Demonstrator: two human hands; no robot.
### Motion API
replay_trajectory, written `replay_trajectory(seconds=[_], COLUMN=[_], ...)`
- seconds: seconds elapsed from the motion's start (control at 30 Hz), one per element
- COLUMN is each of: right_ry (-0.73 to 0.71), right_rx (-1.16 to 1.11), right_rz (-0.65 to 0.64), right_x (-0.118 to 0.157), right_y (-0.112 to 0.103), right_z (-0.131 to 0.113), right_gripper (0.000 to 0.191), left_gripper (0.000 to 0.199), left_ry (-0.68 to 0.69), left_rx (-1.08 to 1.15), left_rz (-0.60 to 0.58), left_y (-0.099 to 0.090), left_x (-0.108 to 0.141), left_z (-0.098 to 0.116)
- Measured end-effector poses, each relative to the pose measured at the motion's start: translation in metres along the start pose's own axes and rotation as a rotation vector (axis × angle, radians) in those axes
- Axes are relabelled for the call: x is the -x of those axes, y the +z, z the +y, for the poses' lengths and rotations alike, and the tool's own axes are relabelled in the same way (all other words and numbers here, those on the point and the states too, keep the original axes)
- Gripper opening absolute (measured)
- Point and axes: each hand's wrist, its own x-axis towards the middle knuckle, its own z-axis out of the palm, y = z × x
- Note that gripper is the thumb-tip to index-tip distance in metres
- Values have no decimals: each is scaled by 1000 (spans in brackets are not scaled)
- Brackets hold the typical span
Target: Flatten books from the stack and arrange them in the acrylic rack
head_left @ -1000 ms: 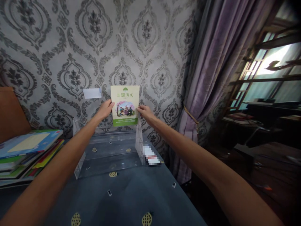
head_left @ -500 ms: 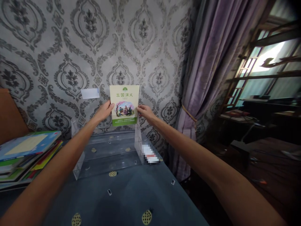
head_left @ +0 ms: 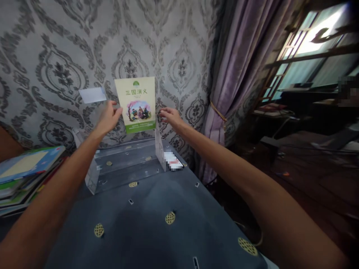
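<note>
A cream and green book (head_left: 137,106) with a picture of seated figures under a blossoming tree stands upright, cover toward me, at the top of a clear plastic rack (head_left: 160,149). What holds it from behind is hidden. My left hand (head_left: 108,118) is by the book's left edge, thumb and forefinger apart; whether a fingertip still touches the edge I cannot tell. Off the right edge, with a small gap, my right hand (head_left: 171,116) holds nothing, its fingers loosely bent and apart.
Several books lie stacked (head_left: 30,168) at the left. A phone with a blurred screen (head_left: 174,160) lies right of the rack on the dark patterned tablecloth (head_left: 134,228). A white card (head_left: 92,95) is on the papered wall. A purple curtain (head_left: 224,101) hangs beyond the table's right edge.
My right hand has let go of the book's edge and drawn slightly away. The left hand's grip has loosened. My view has shifted, and the book looks larger and more tilted.
</note>
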Motion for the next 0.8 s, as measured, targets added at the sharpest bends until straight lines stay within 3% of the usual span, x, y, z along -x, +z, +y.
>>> replay_trajectory(seconds=[0.13,0.27,0.4,0.5,0.63,0.8], right_ry=[25,115,201,223,226,225], right_rx=[-26,-1,32,57,77,109], right_rz=[95,196,339,413,396,328], right_x=[46,113,176,208,225,228], right_y=[-20,-39,-51,-54,-53,-49], right_z=[30,83,130,146,147,142], right_gripper=[27,25,27,33,39,40], left_gripper=[35,37,32,28,22,22], left_ry=[2,59,154,236,265,145], left_rx=[-125,-106,-167,-242,-280,-354], left_rz=[81,66,-27,-96,-100,87], left_y=[-20,-26,-21,-19,-30,-59], left_x=[47,120,194,237,269,272], left_z=[20,30,23,10,-8,-30])
